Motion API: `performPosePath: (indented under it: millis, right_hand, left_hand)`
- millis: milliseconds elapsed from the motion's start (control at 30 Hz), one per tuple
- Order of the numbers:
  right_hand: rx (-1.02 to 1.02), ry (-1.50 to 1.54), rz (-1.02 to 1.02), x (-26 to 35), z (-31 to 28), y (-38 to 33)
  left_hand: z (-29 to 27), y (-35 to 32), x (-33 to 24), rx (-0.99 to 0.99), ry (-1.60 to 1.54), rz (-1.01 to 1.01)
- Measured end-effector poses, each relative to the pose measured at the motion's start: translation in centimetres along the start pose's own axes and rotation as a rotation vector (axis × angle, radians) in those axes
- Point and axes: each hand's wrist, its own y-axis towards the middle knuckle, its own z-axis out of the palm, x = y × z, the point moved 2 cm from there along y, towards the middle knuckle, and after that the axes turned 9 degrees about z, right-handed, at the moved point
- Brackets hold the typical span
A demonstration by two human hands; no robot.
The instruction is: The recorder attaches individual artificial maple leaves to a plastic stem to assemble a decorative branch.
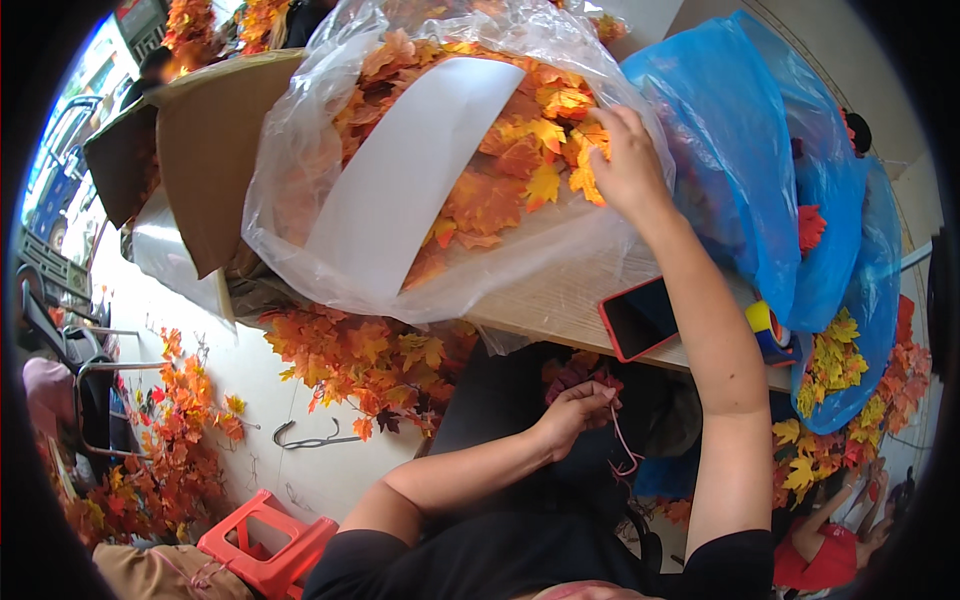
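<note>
- Down on the pale floor at the far left lies a loose heap of orange and red artificial maple leaves (175, 440), with a red plastic step stool (268, 545) near it.
- A brown cardboard box (205, 150) stands open behind the counter's left end.
- The left hand (578, 408) hangs low over the person's dark lap, its fingers (600, 398) curled together, pinching a thin pinkish wire (625, 450) and a dark red leaf sprig (575, 372).
- On the light wooden counter (560, 300) rests a big clear plastic bag of orange fabric leaves (450, 160), a white paper strip across it.
- The right hand (630, 165) reaches into that bag, fingers pressed down among yellow-orange leaves; whether they pinch one, I cannot tell.
- A red-cased phone (640, 318) lies at the counter's edge, just beside the forearm.
- A blue plastic bag (760, 150) bulges on the right.
</note>
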Motion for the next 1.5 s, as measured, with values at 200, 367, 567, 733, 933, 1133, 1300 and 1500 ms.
performPosePath:
  millis: [200,367,567,733,933,1133,1300,1500]
  right_hand:
    - [0.015,-0.044,-0.673,11.8,4.0,-3.2]
    - [0.142,-0.18,-0.798,14.4,5.7,-1.0]
    - [-0.417,0.121,-0.653,11.9,1.5,5.0]
    - [-0.659,0.426,-0.401,11.9,-4.7,6.1]
    - [-0.584,0.501,-0.333,8.7,-2.8,5.0]
    - [-0.06,0.41,-0.465,10.1,2.3,0.2]
    - [0.184,0.364,-0.456,7.3,-0.2,-2.0]
    - [0.501,0.805,-0.177,0.6,-17.4,-11.8]
  left_hand:
    - [0.0,-0.1,1.2,0.024,-0.019,-0.014]
    - [-0.3,-0.2,0.2,0.002,-0.001,0.007]
    - [0.0,0.1,-0.1,-0.005,-0.007,0.064]
    - [0.3,0.3,0.4,0.005,-0.02,0.037]
    - [-0.1,0.2,0.8,0.015,-0.019,0.033]
    - [-0.7,-1.2,0.6,0.015,0.007,0.016]
    - [0.3,-0.3,0.0,-0.028,0.009,0.031]
    - [0.0,-0.6,-2.9,-0.097,0.044,0.136]
